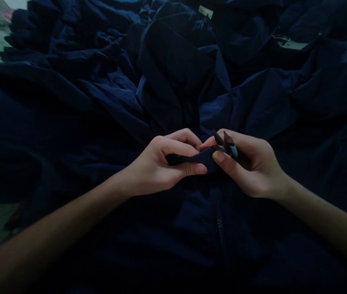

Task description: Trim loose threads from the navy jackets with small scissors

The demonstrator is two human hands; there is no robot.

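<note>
Pinching a fold of navy jacket fabric [191, 158] | left hand [161, 165]: thumb pressed against fingers | right hand [248, 165]: gripping thread snips [227, 145] | keep fold taut, tips controlled

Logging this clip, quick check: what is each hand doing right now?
Left hand: closed, pinching a fold of navy jacket fabric.
Right hand: closed, holding small snips.
</note>
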